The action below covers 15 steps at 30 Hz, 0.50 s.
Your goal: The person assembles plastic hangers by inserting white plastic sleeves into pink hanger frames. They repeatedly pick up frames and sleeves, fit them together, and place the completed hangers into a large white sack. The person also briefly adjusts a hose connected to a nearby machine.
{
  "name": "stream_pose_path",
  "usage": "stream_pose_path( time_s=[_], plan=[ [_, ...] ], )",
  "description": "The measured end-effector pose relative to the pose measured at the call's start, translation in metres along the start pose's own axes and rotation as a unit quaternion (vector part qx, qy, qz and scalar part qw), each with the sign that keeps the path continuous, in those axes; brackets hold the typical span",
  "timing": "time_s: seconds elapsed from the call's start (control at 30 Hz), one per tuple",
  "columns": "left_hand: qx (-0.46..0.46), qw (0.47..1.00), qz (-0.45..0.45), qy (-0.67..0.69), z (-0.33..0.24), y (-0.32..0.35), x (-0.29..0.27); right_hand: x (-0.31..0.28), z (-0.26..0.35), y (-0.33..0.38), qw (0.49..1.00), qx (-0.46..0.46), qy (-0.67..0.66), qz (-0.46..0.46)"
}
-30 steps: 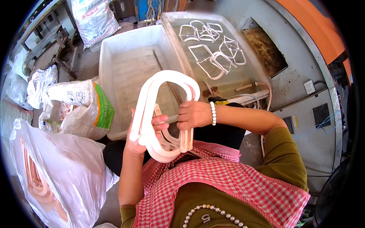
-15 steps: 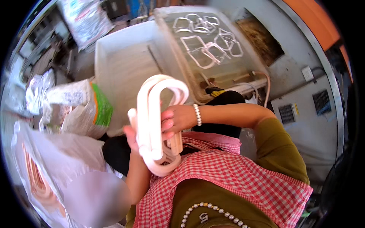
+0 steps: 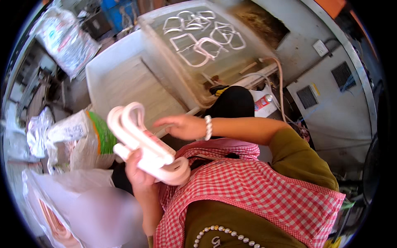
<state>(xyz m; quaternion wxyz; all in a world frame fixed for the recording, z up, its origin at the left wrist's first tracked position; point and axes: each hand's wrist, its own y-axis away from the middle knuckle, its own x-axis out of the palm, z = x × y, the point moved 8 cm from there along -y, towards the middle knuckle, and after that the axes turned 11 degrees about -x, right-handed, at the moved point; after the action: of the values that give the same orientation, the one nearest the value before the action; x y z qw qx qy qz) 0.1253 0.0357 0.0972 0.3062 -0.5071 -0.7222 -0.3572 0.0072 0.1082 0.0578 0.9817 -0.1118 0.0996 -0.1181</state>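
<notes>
My left hand (image 3: 139, 175) grips a stack of pale pink, rounded plastic loops (image 3: 144, 140) in front of my lap. The stack leans, its top end toward the left and its lower end against my checked apron (image 3: 231, 177). My right hand (image 3: 184, 126) is just right of the stack, apart from it, with fingers stretched out and nothing in them. More pinkish loops (image 3: 53, 221) show through an opened white plastic bag (image 3: 74, 182) at lower left. In the far tub, several bent pale loops (image 3: 206, 49) lie in what looks like water.
A white rectangular tub (image 3: 111, 66) stands ahead, beside the murky tub (image 3: 161, 43). Filled sacks (image 3: 68, 41) and a green-edged bag (image 3: 103, 132) are on the left. At right are a grey metal cabinet (image 3: 331, 111), a hose (image 3: 281, 87) and a red can (image 3: 263, 102).
My right hand has let go of the stack and drawn away from it. The stack has tipped to the left in my left hand. The whole view has shifted.
</notes>
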Motion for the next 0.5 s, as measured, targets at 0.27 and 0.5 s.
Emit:
stream_pose_path(
  time_s=[0.27, 0.5],
  plan=[
    [-0.225, 0.974, -0.006, -0.04, 0.086, 0.001, 0.016, 0.036, 0.008, 0.04, 0.876, 0.214, -0.431, 0.038],
    [-0.287, 0.94, 0.032, -0.18, 0.091, 0.017, 0.006, 0.051, 0.048, 0.028, 0.896, 0.193, -0.399, 0.002]
  ],
)
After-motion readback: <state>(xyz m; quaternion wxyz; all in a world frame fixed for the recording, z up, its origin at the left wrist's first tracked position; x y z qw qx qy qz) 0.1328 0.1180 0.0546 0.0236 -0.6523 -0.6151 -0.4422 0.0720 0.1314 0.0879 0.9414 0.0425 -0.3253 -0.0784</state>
